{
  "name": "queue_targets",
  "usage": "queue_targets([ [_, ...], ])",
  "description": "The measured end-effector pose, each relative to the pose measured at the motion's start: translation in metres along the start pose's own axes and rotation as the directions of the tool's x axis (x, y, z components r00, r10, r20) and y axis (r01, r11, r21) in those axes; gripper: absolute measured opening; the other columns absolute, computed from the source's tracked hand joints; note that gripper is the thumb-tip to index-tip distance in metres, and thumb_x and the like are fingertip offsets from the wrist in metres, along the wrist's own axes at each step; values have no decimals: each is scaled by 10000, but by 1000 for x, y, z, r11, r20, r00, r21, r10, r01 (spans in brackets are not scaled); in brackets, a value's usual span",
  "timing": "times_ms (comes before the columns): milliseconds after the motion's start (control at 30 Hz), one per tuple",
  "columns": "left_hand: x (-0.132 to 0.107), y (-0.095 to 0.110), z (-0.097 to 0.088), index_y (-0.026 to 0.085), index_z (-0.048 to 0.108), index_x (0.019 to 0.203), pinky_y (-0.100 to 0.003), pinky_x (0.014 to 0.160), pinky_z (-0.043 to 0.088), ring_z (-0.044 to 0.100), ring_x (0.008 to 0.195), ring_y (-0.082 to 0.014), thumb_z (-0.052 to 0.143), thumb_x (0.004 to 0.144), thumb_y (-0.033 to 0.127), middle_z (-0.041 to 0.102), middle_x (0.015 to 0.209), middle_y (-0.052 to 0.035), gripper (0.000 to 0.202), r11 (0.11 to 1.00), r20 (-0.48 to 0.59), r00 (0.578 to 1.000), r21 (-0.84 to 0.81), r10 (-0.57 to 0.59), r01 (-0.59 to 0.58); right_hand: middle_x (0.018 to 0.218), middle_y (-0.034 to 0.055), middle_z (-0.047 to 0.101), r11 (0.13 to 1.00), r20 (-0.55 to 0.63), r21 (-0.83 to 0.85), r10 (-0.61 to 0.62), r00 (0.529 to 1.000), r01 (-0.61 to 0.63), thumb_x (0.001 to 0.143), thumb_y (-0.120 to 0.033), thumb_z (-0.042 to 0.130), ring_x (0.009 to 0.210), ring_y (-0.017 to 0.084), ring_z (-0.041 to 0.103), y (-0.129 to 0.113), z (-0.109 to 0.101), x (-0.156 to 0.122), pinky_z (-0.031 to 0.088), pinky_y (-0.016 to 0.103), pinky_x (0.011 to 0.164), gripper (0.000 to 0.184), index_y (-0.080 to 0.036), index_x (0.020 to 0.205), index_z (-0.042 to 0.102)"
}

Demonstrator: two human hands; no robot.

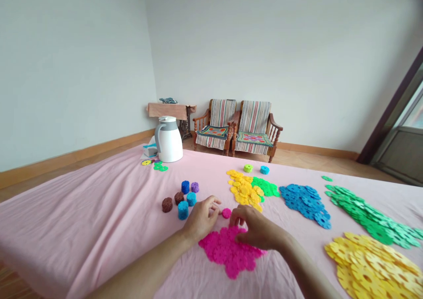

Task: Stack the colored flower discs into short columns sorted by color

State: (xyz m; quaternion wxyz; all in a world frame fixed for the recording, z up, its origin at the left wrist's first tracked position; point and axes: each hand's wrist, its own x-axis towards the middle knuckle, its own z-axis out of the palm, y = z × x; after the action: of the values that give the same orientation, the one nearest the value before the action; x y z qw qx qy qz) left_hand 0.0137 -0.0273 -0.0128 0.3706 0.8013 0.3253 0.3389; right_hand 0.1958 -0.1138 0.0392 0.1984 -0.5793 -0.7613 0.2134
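Observation:
A flat heap of pink snowflake discs point(228, 251) lies on the pink cloth close to me. My left hand point(201, 217) rests just left of a small pink stack point(226, 213), with its fingers curled toward it and pinched at its edge. My right hand point(256, 229) lies over the top right of the pink heap, fingers bent down onto the discs. Whether it grips one is hidden by the fingers.
Short stacks in blue, purple, brown and teal point(183, 198) stand left of my hands. Loose piles lie to the right: yellow point(243, 190), green point(266, 186), blue point(306, 198), green point(366, 213), yellow point(376, 263). A white jug point(168, 139) stands at the far edge. Two chairs point(238, 129) are beyond.

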Motion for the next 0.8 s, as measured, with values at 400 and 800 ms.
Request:
queue_targets([
  [400,3,2,-2,161,549,994,-228,691,494,646,786,-146,456,809,169,673,834,-46,207,1000,21,1000,15,-12,12,684,-21,574,992,-57,129,5,998,3,611,-53,502,622,97,485,6,13,5,336,193,547,180,-181,728,547],
  [800,4,5,-2,169,581,974,-207,588,460,627,650,-128,463,793,159,678,816,-34,217,995,17,999,97,29,-31,599,-19,583,899,-383,433,253,888,-69,683,-169,506,523,105,539,19,41,39,378,202,481,66,-173,745,530],
])
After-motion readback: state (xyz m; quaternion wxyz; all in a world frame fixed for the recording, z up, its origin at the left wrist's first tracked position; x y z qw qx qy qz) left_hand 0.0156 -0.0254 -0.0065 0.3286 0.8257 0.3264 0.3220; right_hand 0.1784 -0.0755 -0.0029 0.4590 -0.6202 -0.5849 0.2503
